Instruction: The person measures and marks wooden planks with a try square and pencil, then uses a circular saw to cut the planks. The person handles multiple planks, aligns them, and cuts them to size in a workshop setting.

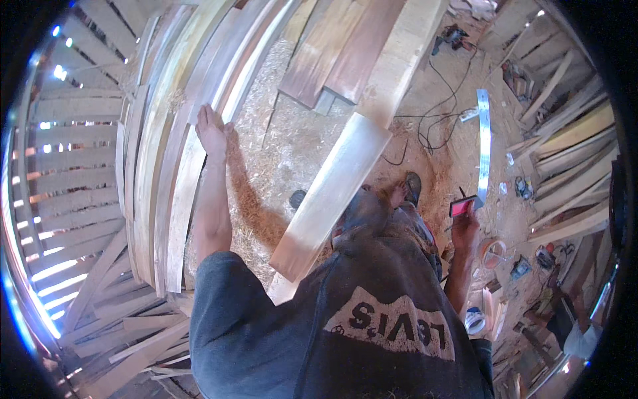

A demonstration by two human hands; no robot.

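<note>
My left hand (pixel 212 132) reaches forward with its fingers stretched out, resting on the edge of a long plank (pixel 183 206) in the row at left. My right hand (pixel 464 223) is closed around the red stock of a carpenter's square (pixel 484 143), whose long silver blade points away from me. A thin dark stick, perhaps a pencil, pokes up beside the stock. Between my arms, a pale board (pixel 332 193) slants in front of my body, one end near my dark shirt, the far end at another long board (pixel 409 60).
Several planks (pixel 312 73) lie ahead on a floor strewn with sawdust (pixel 256 199). A black cable (pixel 438 133) loops near a power tool (pixel 454 38). At right are a tape roll (pixel 474 321), stacked timber (pixel 575 179) and another person (pixel 575 326). A slatted wall (pixel 73 166) stands at left.
</note>
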